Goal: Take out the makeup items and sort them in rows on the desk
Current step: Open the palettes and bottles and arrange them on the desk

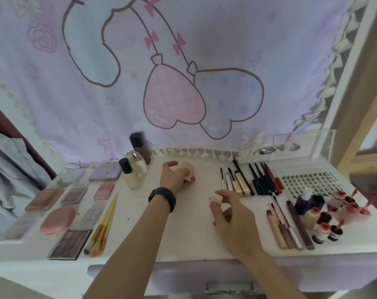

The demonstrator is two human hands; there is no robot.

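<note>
My left hand (174,176) grips a beige makeup sponge (187,169) low over the white desk (189,231) near its back middle. My right hand (232,214) pinches a small cream sponge (216,199) between thumb and fingers just above the desk's centre. Palettes (70,243) and a pink compact (58,220) lie in rows at the left, beside yellow-handled brushes (103,225). Three bottles (132,175) stand at the back. Pencils and mascaras (254,180) line up at the right, lip glosses (289,227) lie below them.
Small red-capped jars (332,214) and a lash tray (308,182) crowd the right end. A clear acrylic box (302,145) stands at the back right. A pink printed curtain (161,72) hangs behind the desk. A drawer handle (230,288) shows below the front edge.
</note>
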